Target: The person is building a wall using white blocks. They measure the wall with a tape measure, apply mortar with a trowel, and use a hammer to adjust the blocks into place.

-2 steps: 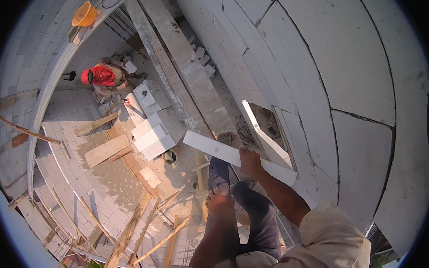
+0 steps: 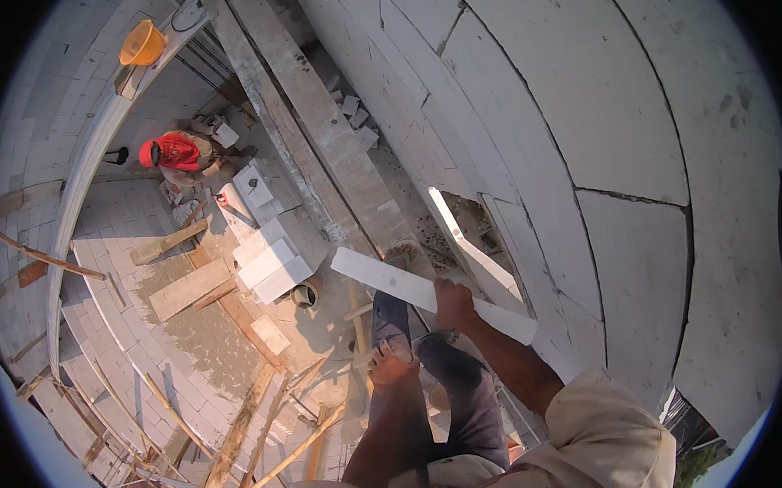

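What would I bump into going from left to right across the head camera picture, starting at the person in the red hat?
Person in the red hat → stack of white blocks → long white board → right hand gripping that board → big white block wall.
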